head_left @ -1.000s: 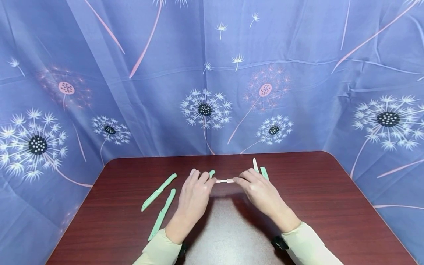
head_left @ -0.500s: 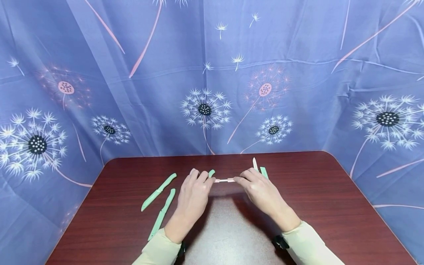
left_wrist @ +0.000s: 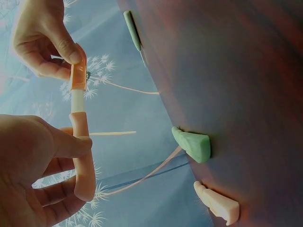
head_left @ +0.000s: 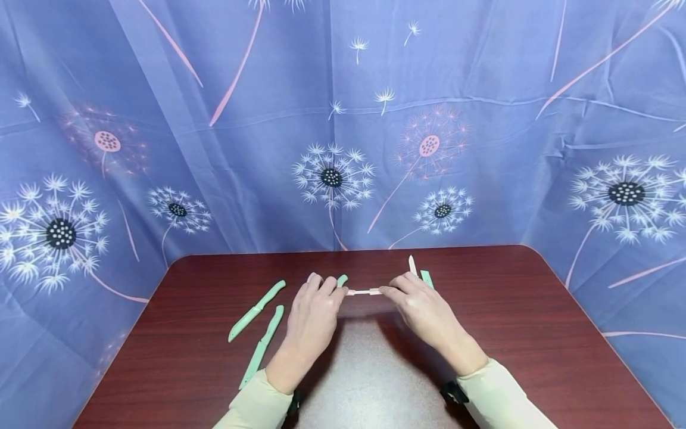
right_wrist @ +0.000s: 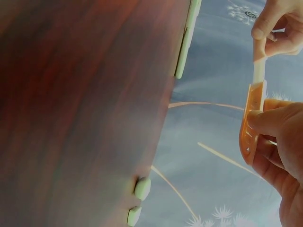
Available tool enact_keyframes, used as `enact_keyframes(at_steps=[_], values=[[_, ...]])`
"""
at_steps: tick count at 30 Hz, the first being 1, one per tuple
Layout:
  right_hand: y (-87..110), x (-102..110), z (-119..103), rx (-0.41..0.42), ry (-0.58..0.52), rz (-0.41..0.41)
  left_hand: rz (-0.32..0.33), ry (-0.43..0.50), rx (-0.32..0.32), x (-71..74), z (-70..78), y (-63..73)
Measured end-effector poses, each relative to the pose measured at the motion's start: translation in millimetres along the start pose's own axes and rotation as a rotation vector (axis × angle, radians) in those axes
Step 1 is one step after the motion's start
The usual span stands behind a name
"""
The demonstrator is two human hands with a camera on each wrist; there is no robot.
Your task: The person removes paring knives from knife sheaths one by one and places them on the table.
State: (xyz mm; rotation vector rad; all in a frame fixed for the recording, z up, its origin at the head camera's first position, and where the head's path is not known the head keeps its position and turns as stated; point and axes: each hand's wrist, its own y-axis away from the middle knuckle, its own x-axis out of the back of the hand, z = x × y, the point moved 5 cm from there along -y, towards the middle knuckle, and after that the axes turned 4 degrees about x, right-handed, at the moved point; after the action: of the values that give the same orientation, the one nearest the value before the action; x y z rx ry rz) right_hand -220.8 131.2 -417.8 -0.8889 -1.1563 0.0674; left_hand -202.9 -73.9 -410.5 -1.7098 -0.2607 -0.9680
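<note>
Drew orange sheath (right_wrist: 255, 96) slightly farther off blade (left_wrist: 77, 100) | pinching it in right hand (head_left: 427, 307) | gripping peach handle (left_wrist: 84, 174) in left hand (head_left: 314, 314)

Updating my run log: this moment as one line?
left-hand grip: peach knife handle; right-hand grip: orange sheath; blade: partly bared; two green knives: on table
</note>
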Motion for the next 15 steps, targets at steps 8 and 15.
enact_keyframes(at_steps=[8, 15], values=[[1.0, -0.1, 0.6, -0.007, 0.009, -0.015, -0.003, 0.008, 0.014, -0.3, -0.9, 0.3], [1.3, 0.0, 1.7, -0.002, 0.011, -0.006, -0.001, 0.007, 0.014, -0.4, -1.2, 0.5]])
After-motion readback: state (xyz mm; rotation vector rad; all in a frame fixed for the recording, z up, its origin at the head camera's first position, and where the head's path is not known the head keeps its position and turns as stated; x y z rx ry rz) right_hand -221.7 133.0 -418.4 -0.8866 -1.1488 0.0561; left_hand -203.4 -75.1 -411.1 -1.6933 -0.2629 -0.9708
